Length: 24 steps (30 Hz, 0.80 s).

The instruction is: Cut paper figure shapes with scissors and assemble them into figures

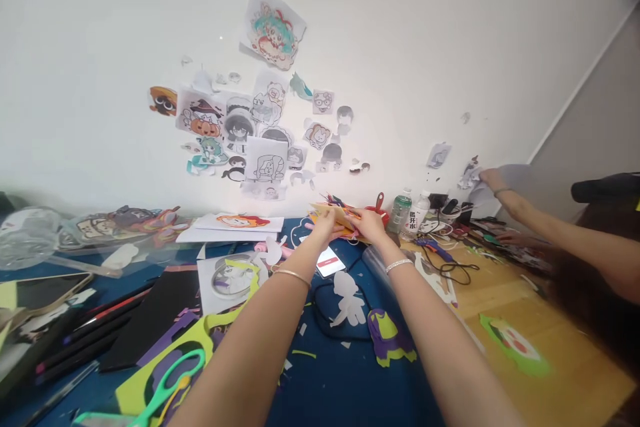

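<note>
Both arms reach forward to the back of the blue table. My left hand (324, 228) is closed on the left side of some yellow-orange paper sheets (341, 216). On their right side my right hand (367, 223) grips the same sheets. Just below the hands lies a phone (327, 263) with a lit screen. A white paper figure cutout (347, 297) rests between my forearms, over a dark cable. Beside my right forearm is a purple and yellow-green paper cutout (389, 337). Pens stand behind the sheets, partly hidden.
Green-handled scissors (175, 377) lie front left among paper scraps, near a tape roll (233, 277). Two bottles (401, 210) stand right of my hands. A glue gun (435, 248) with its cable lies on the wooden table. At far right another person's arm (550, 217) reaches to the wall.
</note>
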{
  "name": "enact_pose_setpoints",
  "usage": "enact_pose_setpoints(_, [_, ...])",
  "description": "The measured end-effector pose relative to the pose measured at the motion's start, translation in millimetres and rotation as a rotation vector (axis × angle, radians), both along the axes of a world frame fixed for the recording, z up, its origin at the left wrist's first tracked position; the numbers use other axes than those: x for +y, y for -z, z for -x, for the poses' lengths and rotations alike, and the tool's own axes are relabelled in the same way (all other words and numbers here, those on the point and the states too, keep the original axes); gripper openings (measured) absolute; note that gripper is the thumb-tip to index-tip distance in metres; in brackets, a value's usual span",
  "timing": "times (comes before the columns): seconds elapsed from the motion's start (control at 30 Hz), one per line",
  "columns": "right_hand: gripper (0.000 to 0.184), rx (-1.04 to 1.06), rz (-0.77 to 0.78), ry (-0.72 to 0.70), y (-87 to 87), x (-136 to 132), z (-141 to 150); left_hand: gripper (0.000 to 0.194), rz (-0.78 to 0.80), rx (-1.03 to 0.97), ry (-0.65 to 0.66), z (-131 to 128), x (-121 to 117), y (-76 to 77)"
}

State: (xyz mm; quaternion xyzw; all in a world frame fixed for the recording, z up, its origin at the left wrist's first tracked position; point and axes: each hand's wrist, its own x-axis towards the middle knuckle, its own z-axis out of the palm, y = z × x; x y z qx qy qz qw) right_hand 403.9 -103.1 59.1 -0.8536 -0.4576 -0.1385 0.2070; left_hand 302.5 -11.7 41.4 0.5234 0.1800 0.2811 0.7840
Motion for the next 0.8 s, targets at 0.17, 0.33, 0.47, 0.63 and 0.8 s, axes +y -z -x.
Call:
enact_pose_setpoints(0.17, [0.039, 0.021, -0.015, -0.030, 3.4, -2.3, 1.1, 0.043, 0.074, -0.025, 0.009, 0.1, -0.2, 16.5])
enact_pose_setpoints(0.33, [0.043, -0.005, -0.004, -0.035, -0.5, -4.0, 8.4, 0.031, 0.076, -0.047, -0.016, 1.6, 1.5, 28.5])
enact_pose_setpoints(0.47, [0.048, -0.158, 0.094, -0.093, -1.5, 2.4, 26.2, 0.032, 0.022, -0.070, 0.002, 3.2, 1.0, 33.2])
enact_pose_setpoints(0.63, [0.050, -0.253, 0.188, -0.062, 2.6, 12.7, 35.9, 0.031, 0.015, -0.049, 0.048, 5.6, 1.0, 28.9])
enact_pose_setpoints(0.8, [0.040, -0.213, 0.072, 0.058, -0.4, 12.0, 23.0, 0.037, 0.039, -0.003, 0.070, 7.8, -0.4, 20.6])
